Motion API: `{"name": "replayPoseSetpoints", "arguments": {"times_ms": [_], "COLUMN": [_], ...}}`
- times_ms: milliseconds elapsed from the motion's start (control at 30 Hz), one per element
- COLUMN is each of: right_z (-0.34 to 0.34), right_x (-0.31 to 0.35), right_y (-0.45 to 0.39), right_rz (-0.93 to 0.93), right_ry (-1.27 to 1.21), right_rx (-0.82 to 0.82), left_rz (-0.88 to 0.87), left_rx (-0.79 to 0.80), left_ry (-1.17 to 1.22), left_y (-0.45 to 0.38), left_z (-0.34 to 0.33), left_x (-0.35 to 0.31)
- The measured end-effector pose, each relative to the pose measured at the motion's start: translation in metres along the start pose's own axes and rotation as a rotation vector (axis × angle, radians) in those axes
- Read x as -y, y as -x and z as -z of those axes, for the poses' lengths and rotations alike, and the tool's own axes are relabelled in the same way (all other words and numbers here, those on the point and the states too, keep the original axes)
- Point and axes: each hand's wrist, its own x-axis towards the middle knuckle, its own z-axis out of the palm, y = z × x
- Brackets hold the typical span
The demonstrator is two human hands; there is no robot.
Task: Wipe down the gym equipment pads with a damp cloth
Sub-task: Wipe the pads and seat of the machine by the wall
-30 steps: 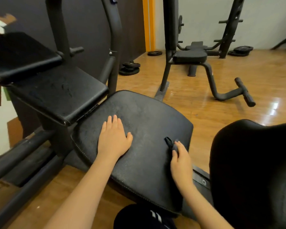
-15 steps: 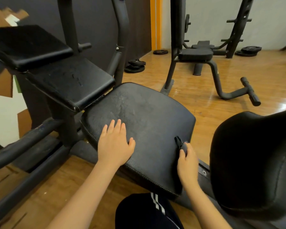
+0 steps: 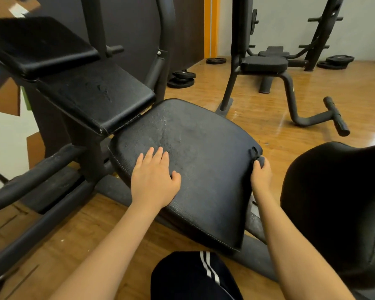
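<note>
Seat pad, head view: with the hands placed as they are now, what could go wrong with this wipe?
1. The right hand grips a small dark cloth bunched at the seat pad's right edge; so little of it touches the pad that most of the surface may go unwiped.
2. The left hand rests flat on the pad, so the patch beneath could be skipped.
3. The back pad and the upper pad could be forgotten.

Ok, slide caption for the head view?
Left hand flat on seat pad; right hand grips dark cloth at its edge.
</note>
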Motion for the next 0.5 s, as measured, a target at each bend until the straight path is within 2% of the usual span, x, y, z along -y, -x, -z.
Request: {"name": "replayPoseSetpoints", "arguments": {"times_ms": [133, 267, 500], "right_z": [0.005, 0.014, -0.001], "right_x": [-0.005, -0.019, 0.012], "right_y": [0.04, 0.085, 0.012], "right_rz": [0.025, -0.031, -0.007], "right_ry": [-0.052, -0.133, 0.018], "right_rx": [0.034, 0.032, -0.054], "left_rz": [0.006, -0.01, -0.005], "left_rx": [-0.002, -0.005, -0.017], "left_ry": [0.003, -0.011, 0.011], "left_y": [0.0, 0.001, 0.001], "left_z": [-0.001, -0.001, -0.002], "left_x": [0.0, 0.001, 0.001]}}
